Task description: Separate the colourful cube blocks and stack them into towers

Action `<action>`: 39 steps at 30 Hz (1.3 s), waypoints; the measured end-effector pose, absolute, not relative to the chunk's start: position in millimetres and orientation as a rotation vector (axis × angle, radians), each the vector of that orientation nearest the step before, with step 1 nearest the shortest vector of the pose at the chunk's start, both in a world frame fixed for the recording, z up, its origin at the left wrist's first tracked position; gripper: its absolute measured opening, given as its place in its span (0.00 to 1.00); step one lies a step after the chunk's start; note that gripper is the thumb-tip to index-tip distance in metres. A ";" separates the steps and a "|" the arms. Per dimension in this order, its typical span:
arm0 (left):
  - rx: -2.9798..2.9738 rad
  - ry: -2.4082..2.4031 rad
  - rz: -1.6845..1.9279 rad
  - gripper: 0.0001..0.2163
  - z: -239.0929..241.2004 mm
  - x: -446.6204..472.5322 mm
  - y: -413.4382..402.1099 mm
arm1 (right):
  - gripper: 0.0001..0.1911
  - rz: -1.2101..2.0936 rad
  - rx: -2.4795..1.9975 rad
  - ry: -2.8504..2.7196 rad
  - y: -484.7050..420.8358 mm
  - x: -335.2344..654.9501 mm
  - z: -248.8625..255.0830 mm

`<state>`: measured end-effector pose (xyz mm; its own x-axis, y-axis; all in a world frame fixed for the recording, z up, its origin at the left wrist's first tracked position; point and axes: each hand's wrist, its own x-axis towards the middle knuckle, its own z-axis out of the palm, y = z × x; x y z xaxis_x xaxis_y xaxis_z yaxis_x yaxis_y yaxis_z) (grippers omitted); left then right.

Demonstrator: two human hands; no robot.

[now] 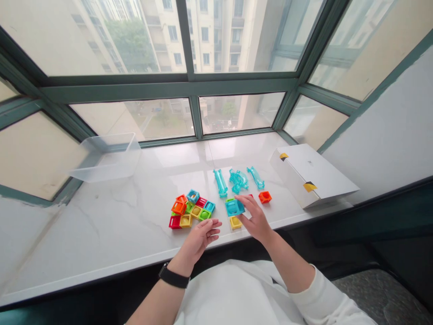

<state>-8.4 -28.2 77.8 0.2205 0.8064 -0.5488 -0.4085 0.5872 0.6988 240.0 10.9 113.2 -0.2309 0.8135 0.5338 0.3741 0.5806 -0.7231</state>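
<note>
On a white marble window sill point(118, 221) lies a cluster of coloured square blocks point(191, 209): red, orange, yellow, green and blue. My left hand point(203, 237) hovers just below that cluster, fingers loosely stretched, holding nothing. My right hand point(255, 219) rests with spread fingers beside a teal block point(234, 207), touching or nearly touching it. A yellow block point(235, 222) lies just left of that hand. An orange block point(264, 197) sits to the right. Three clear teal tube pieces point(237, 179) lie behind.
A clear plastic bin point(106, 158) stands at the back left of the sill. A white cardboard box point(313, 174) with yellow tape sits at the right end. Green window frames close off the back. A black watch is on my left wrist.
</note>
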 end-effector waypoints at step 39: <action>0.669 1.225 0.838 0.24 1.4 -24.4 -19.5 | 0.31 0.658 -1.689 -1.933 -5.9 326.9 21.3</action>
<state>-24.4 -19.5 1.4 0.1218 0.8408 -0.5275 -0.1871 0.5414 0.8197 326.9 -5.9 21.3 -0.1173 0.9920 0.0465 0.7576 0.1197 -0.6417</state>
